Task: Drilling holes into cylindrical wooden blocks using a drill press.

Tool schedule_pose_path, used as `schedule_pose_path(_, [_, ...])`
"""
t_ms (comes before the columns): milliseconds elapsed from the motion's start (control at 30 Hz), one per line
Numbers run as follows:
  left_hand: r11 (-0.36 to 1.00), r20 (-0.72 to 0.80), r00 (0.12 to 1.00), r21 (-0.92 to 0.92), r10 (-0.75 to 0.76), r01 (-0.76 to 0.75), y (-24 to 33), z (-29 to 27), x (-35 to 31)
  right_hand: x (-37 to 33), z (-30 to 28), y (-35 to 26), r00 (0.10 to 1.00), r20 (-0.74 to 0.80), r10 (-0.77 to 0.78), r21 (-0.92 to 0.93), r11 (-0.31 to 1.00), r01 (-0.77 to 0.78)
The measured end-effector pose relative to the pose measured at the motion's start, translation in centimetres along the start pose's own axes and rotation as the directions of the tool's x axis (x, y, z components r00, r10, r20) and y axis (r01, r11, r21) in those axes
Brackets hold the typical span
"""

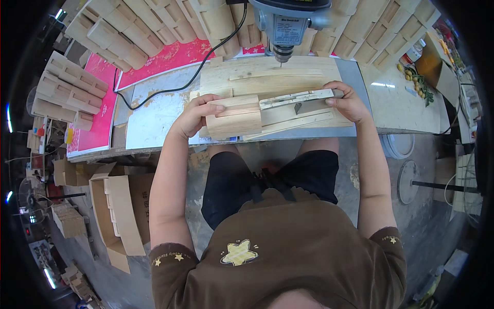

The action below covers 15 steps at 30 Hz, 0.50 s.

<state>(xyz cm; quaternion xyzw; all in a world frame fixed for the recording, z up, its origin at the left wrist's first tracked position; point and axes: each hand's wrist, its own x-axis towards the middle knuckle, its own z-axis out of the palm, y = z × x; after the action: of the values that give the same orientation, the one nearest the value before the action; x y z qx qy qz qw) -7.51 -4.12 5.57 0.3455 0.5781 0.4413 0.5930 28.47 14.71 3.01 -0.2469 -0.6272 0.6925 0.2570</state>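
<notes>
"When looking from left to right, where to begin?"

"With a cluster of pale, rounded wooden pieces (69,87) with rectangular recesses, next to a bright pink sheet (101,126) spread on the long, pale counter (383,110)."

"And below?"

"See an open brown cardboard box (121,206) on the grey floor (193,177). Then, back up top, follow a thin black cable (172,91), curving across a pale bluish sheet."

"Now to the hands. What about the left hand (198,114)?"

"Closed around the left end of a short, rounded block of pale wood (234,122), thumb on top. Held near the front edge of the counter, above a flat, pale wooden board (260,82)."

"And past the block?"

"Find a blue-grey drill press (288,26) with a dark metal chuck, hanging over the board. Nearer the front, note a long, narrow, whitish strip with worn edges (296,99), reaching to the block's right side. Impossible to tell whether inserted or merely touching."

"Gripped by the right hand (351,102)?"

"Yes, pinched at the right end between thumb and fingers."

"Farther right?"

"Spot a white round bucket (399,146) below the counter, then a leafy green sprig with yellowish fruits (418,85) on top."
</notes>
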Motion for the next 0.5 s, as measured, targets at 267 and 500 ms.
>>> schedule_pose_path(267, [0.996, -0.187, 0.982, -0.081, 0.009, -0.025, 0.0, 1.8, -0.7, -0.3, -0.5, 0.7, 0.999, -0.001, -0.048, 0.012, 0.999, 0.048])
schedule_pose_path(500, [0.999, -0.216, 0.976, -0.037, 0.022, -0.031, 0.4, 2.1, -0.9, 0.0, -0.3, 0.5, 1.0, 0.0, -0.021, 0.065, 0.998, 0.021])
